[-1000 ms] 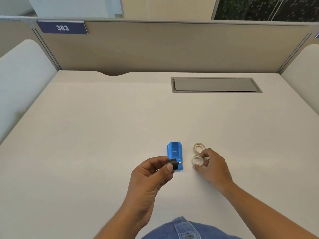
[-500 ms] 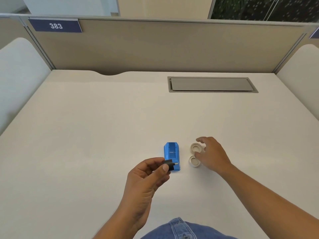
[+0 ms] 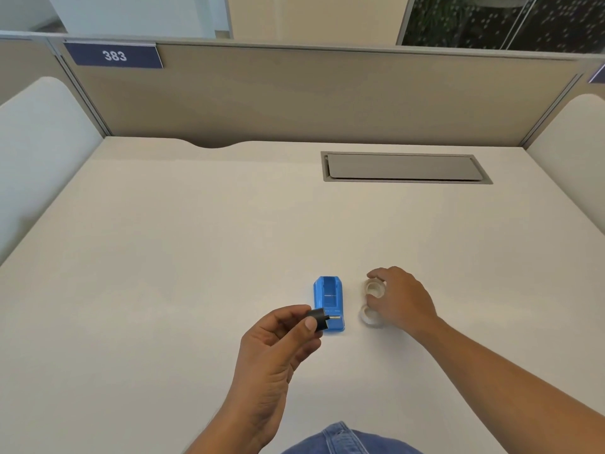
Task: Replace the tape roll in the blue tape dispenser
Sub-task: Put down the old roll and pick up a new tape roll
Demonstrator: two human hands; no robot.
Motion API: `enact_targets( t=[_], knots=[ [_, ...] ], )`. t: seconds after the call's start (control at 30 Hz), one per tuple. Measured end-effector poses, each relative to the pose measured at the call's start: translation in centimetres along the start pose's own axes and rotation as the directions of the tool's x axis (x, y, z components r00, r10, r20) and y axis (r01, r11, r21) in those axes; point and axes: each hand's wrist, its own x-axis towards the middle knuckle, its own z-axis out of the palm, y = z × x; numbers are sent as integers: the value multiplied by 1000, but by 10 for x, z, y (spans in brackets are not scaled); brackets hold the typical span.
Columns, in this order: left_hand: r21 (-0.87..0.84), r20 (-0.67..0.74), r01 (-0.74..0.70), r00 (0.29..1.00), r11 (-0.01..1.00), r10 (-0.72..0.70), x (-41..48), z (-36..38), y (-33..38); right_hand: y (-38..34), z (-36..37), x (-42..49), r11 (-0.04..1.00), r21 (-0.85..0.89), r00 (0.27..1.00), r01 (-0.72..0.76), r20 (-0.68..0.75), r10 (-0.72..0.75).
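Observation:
The blue tape dispenser (image 3: 328, 301) lies on the white desk (image 3: 196, 257) with its roll bay showing no roll. My left hand (image 3: 278, 348) pinches a black spindle (image 3: 319, 319) with a small metal pin, held just over the dispenser's near end. Two tape rolls lie to the dispenser's right. The far tape roll (image 3: 374, 287) is between the thumb and fingers of my right hand (image 3: 401, 299), which closes around it. The near tape roll (image 3: 370, 316) rests flat on the desk beside my right palm.
A grey cable hatch (image 3: 404, 168) is set into the desk at the back right. Beige partition panels (image 3: 311, 99) wall the desk at the back, with white side panels left and right. A sign reading 383 (image 3: 114, 55) hangs at upper left.
My right hand left the near roll on the desk and moved up to the far roll, curling its fingers around it. My left hand kept holding the spindle in place.

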Motion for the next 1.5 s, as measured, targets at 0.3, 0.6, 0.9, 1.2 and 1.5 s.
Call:
enact_targets(
  t=[0.3,0.6,0.9,1.2,1.5],
  knots=[
    [14,4,-8,1000,1000,8,1,2,1,-24,-21,-35,888,425,982,176,-141,-127],
    [41,24,-40,999,998,39,0,7,2,-59,-46,-89,731,658,982,182,-88,-164],
    [131,46,-111,993,985,105,-4,8,6,-81,-66,-123,652,723,965,227,-75,-253],
    [183,95,-172,983,968,157,-10,11,13,-87,-75,-134,590,764,948,260,-86,-307],
    [249,120,-205,976,947,180,-13,12,12,-91,-74,-138,602,755,946,260,-74,-315]
  ],
)
